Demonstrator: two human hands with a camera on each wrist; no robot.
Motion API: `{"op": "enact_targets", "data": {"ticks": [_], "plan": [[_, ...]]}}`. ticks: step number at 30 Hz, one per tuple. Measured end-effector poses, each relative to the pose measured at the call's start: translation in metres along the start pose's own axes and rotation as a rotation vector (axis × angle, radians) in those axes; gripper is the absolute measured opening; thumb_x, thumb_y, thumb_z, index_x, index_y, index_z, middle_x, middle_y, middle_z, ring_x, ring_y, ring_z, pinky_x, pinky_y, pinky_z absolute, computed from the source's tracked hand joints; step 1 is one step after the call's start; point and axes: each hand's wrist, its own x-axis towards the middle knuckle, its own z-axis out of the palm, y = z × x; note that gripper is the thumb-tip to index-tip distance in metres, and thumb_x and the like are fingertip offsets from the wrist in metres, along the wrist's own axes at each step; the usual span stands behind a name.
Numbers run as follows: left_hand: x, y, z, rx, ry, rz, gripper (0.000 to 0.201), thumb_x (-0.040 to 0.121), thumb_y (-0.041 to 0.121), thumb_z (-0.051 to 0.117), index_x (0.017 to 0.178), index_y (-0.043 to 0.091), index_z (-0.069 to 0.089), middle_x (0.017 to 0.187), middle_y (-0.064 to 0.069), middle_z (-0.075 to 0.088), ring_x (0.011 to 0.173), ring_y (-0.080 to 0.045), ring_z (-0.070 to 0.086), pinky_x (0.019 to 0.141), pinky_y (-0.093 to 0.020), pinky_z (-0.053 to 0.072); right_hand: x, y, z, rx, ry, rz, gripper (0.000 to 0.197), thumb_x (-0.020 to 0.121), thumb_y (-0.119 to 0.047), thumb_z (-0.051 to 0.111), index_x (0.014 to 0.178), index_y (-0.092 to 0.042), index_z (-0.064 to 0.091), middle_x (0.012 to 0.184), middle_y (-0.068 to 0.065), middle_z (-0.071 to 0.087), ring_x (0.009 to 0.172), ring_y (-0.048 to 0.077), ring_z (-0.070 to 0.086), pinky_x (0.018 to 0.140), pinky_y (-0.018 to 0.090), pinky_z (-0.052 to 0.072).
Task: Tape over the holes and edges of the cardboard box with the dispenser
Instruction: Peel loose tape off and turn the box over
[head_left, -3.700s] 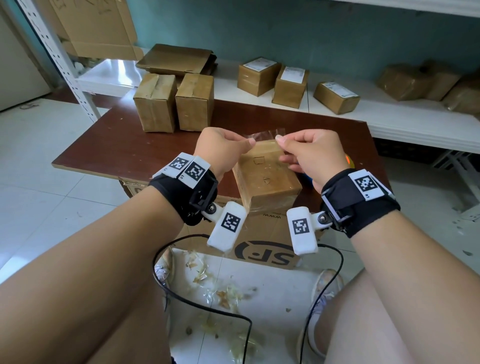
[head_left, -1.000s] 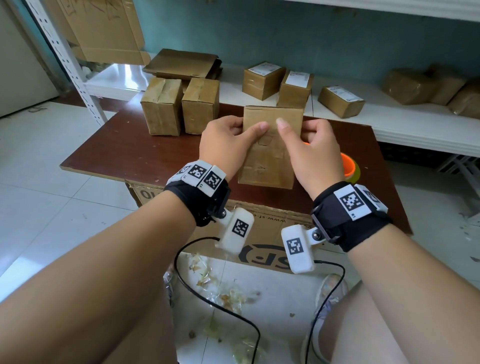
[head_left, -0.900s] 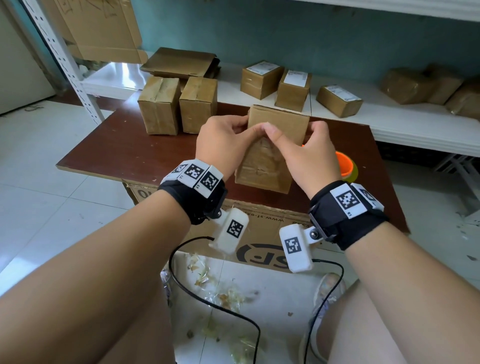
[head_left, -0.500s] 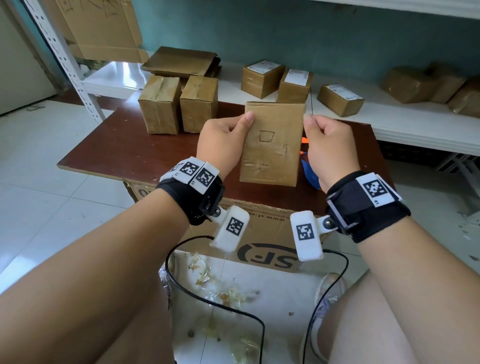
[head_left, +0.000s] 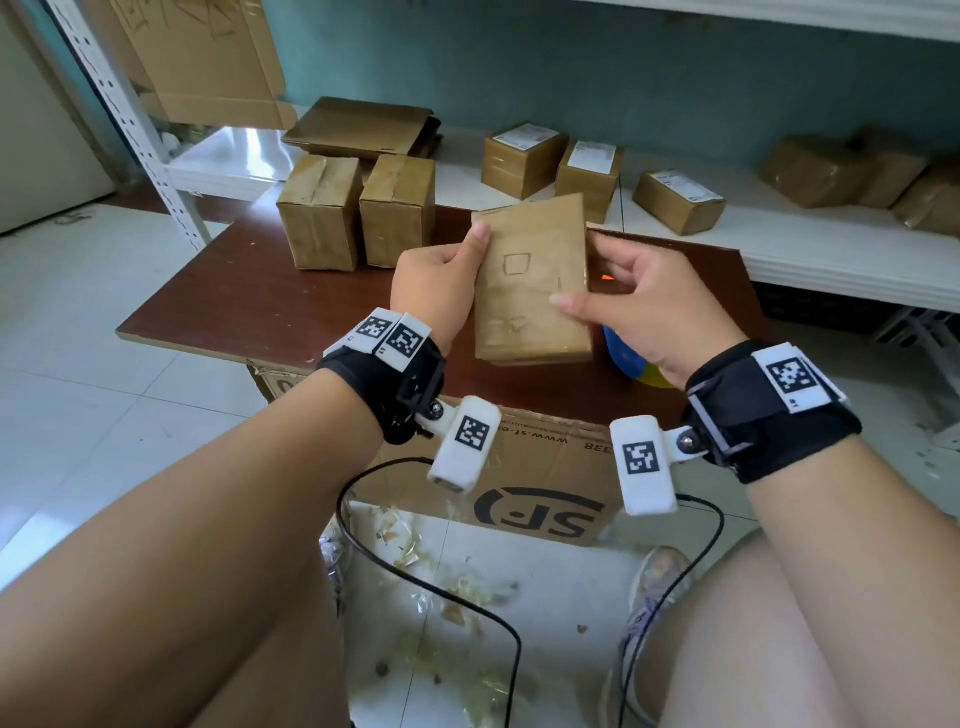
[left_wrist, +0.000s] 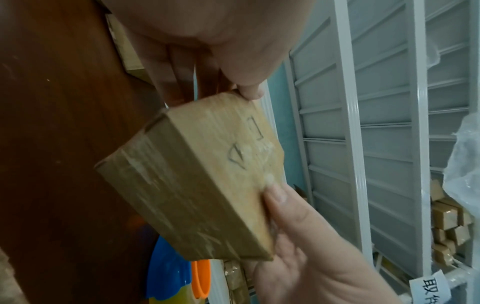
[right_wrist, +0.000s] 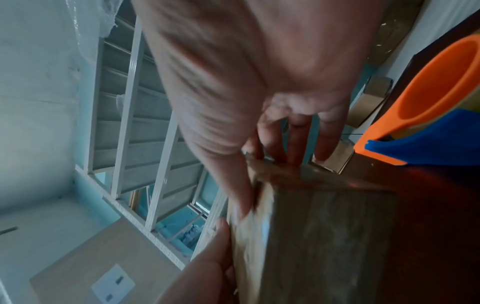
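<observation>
Up above the brown counter (head_left: 270, 306), both hands hold the small cardboard box (head_left: 530, 280) in the air, tipped so its big face looks at the person. The left hand (head_left: 434, 291) grips its left side, thumb in front and fingers (left_wrist: 168, 67) behind. The right hand (head_left: 649, 312) grips the right side, thumb on the face. The tape dispenser (right_wrist: 426, 115), orange and blue, sits on the counter under the right hand.

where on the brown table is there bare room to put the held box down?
Bare table: the wide patch left of the left hand, in front of the two taped boxes. The strip along the near edge below the cardboard box is bare too. Crowded: right side, where the dispenser sits under the right hand.
</observation>
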Motion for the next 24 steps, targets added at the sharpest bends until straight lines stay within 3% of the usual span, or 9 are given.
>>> {"op": "enact_targets", "data": {"ticks": [3, 6, 10, 13, 15, 17, 20, 22, 24], "plan": [[-0.005, 0.003, 0.004, 0.0, -0.025, -0.018, 0.067, 0.091, 0.065, 0.071, 0.063, 0.005, 0.062, 0.067, -0.011, 0.061, 0.064, -0.037, 0.059, 0.072, -0.05, 0.064, -0.003, 0.001, -0.001, -0.144, -0.105, -0.038, 0.105, 0.074, -0.026, 0.099, 0.16, -0.035, 0.041, 0.139, -0.026, 0.062, 0.125, -0.011, 0.058, 0.105, 0.019, 0.051], [-0.01, 0.003, 0.009, 0.12, -0.07, 0.077, 0.052, 0.082, 0.066, 0.08, 0.083, 0.014, 0.079, 0.076, 0.0, 0.078, 0.074, -0.02, 0.076, 0.073, -0.052, 0.066, -0.001, 0.005, 0.003, -0.163, -0.103, -0.049, 0.129, 0.07, -0.027, 0.101, 0.167, -0.038, 0.018, 0.143, -0.026, 0.052, 0.127, -0.013, 0.053, 0.1, 0.014, 0.05], [-0.011, 0.003, 0.011, 0.114, -0.083, 0.077, 0.045, 0.081, 0.062, 0.079, 0.094, 0.02, 0.082, 0.086, -0.001, 0.081, 0.086, -0.024, 0.079, 0.076, -0.056, 0.066, 0.003, 0.011, 0.004, -0.141, -0.103, -0.046, 0.134, 0.072, -0.023, 0.1, 0.171, -0.03, 0.009, 0.14, -0.034, 0.05, 0.123, -0.02, 0.054, 0.093, 0.009, 0.051], [-0.014, 0.008, 0.015, 0.088, -0.091, 0.102, 0.034, 0.098, 0.047, 0.063, 0.101, 0.019, 0.081, 0.094, -0.007, 0.081, 0.09, -0.028, 0.079, 0.074, -0.055, 0.067, 0.005, 0.014, 0.005, -0.07, -0.006, -0.08, 0.115, 0.074, -0.033, 0.098, 0.165, -0.03, 0.028, 0.144, -0.019, 0.061, 0.128, -0.002, 0.062, 0.102, 0.029, 0.057], [-0.017, 0.011, 0.019, 0.034, -0.1, 0.104, 0.031, 0.108, 0.033, 0.054, 0.12, 0.02, 0.08, 0.105, -0.006, 0.08, 0.097, -0.021, 0.079, 0.073, -0.047, 0.068, 0.006, 0.015, 0.005, -0.032, 0.116, -0.085, 0.089, 0.075, -0.043, 0.096, 0.149, -0.031, 0.049, 0.133, -0.014, 0.07, 0.119, 0.001, 0.068, 0.101, 0.038, 0.06], [-0.02, 0.011, 0.021, 0.017, -0.137, 0.137, 0.034, 0.11, 0.023, 0.054, 0.14, 0.02, 0.07, 0.113, -0.003, 0.079, 0.103, -0.016, 0.078, 0.076, -0.043, 0.068, 0.006, 0.013, 0.004, -0.031, 0.263, -0.031, 0.076, 0.072, -0.057, 0.094, 0.135, -0.031, 0.059, 0.121, -0.016, 0.074, 0.108, -0.003, 0.07, 0.095, 0.035, 0.062], [-0.023, 0.009, 0.025, 0.067, -0.136, 0.209, 0.04, 0.106, 0.024, 0.058, 0.144, 0.021, 0.067, 0.104, -0.004, 0.081, 0.097, -0.023, 0.079, 0.081, -0.047, 0.067, 0.008, 0.015, 0.003, -0.09, 0.401, -0.013, 0.055, 0.085, -0.066, 0.08, 0.124, -0.029, 0.066, 0.11, -0.019, 0.075, 0.097, -0.008, 0.069, 0.089, 0.026, 0.06], [-0.025, 0.007, 0.027, 0.069, -0.134, 0.216, 0.04, 0.104, 0.026, 0.059, 0.143, 0.02, 0.068, 0.102, -0.003, 0.081, 0.1, -0.029, 0.077, 0.082, -0.05, 0.067, 0.011, 0.017, 0.002, -0.08, 0.449, -0.008, 0.039, 0.1, -0.061, 0.062, 0.118, -0.028, 0.071, 0.104, -0.017, 0.076, 0.094, -0.005, 0.07, 0.092, 0.034, 0.061], [-0.025, 0.005, 0.027, 0.079, -0.134, 0.221, 0.041, 0.102, 0.028, 0.059, 0.142, 0.021, 0.069, 0.102, 0.002, 0.081, 0.102, -0.031, 0.076, 0.082, -0.051, 0.067, 0.016, 0.021, 0.0, -0.045, 0.476, 0.032, 0.043, 0.105, -0.061, 0.05, 0.11, -0.025, 0.073, 0.102, -0.006, 0.077, 0.098, 0.01, 0.072, 0.096, 0.046, 0.06]]}}
